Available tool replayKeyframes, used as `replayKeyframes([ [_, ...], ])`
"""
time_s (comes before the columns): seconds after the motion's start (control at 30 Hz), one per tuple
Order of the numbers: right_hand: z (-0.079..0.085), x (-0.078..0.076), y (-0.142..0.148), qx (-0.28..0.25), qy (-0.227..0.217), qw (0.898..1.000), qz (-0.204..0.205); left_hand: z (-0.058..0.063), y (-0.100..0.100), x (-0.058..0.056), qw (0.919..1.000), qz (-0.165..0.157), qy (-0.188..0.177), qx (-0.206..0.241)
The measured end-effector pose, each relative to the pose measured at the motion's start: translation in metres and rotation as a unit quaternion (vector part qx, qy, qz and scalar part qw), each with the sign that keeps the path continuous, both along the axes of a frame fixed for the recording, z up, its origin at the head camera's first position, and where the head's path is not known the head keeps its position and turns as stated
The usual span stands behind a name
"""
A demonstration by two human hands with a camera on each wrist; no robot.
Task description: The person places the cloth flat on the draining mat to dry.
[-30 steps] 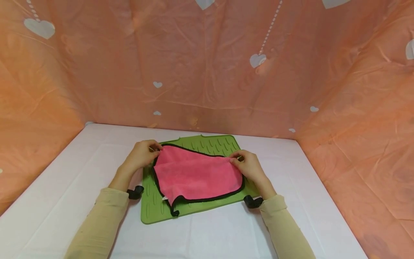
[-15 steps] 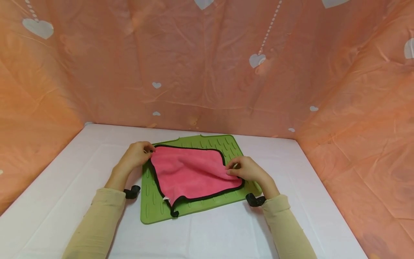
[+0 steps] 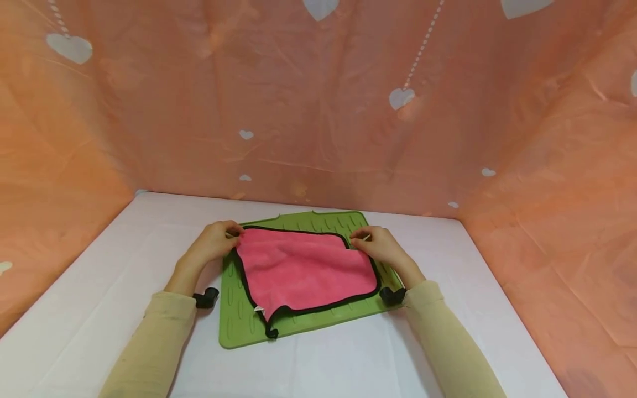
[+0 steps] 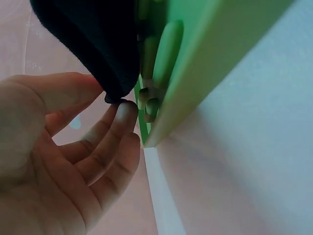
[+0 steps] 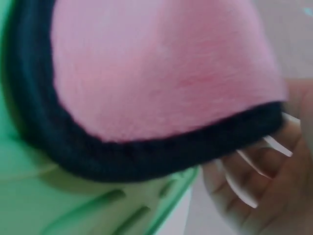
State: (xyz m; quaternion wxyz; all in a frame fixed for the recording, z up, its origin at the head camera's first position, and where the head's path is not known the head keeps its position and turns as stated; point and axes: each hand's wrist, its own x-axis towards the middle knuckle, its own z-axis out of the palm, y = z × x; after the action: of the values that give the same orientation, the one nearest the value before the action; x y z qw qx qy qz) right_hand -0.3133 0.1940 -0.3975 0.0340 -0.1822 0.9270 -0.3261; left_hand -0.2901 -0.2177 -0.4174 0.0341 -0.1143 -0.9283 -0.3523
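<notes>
A pink cloth (image 3: 308,271) with black edging is spread over a green ridged mat (image 3: 231,323), its near-left corner bunched into a small twist. My left hand (image 3: 214,241) pinches the cloth's far-left corner; in the left wrist view, thumb and fingertips meet at the dark edging (image 4: 93,44) beside the mat's side. At the right edge, my right hand (image 3: 380,244) pinches the cloth close to its far-right corner. The right wrist view has the black border (image 5: 146,159) running into the right fingers (image 5: 264,166), with the cloth hiding part of the grip.
The mat lies slightly turned on a white table cover (image 3: 328,365). Orange curtains (image 3: 318,110) with white hearts enclose the back and both sides. Black wrist mounts (image 3: 205,298) stick out from both sleeves near the table.
My right hand lets go of the far-right part, drops nearer along the edge, then rises again with the edge. The far-right corner has spread out. My left hand shifts slightly left with its corner.
</notes>
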Motion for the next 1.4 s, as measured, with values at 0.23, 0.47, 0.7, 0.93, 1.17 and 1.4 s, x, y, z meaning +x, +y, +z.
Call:
replayKeyframes([
  [0.23, -0.013, -0.024, -0.014, 0.016, 0.004, 1.000, 0.010, 0.000, 0.001, 0.002, 1.0000, 0.000, -0.002, 0.008],
  [0.47, -0.022, -0.034, -0.021, 0.029, 0.001, 1.000, 0.005, 0.002, 0.002, 0.002, 1.0000, -0.002, -0.002, 0.006],
  [0.7, -0.026, -0.035, -0.020, 0.010, 0.015, 1.000, 0.013, 0.003, 0.003, 0.002, 1.0000, -0.004, 0.004, 0.004],
  [0.93, -0.015, -0.038, -0.020, -0.023, 0.051, 0.998, 0.006, 0.002, 0.004, 0.003, 0.9995, 0.001, 0.024, 0.020],
  [1.17, 0.001, -0.052, -0.029, -0.094, 0.050, 0.992, -0.068, 0.001, 0.008, 0.000, 0.9970, 0.010, 0.060, 0.047],
  [1.4, -0.007, -0.069, -0.036, -0.095, 0.072, 0.990, -0.080, -0.003, 0.012, 0.000, 0.9982, -0.043, 0.040, 0.003],
])
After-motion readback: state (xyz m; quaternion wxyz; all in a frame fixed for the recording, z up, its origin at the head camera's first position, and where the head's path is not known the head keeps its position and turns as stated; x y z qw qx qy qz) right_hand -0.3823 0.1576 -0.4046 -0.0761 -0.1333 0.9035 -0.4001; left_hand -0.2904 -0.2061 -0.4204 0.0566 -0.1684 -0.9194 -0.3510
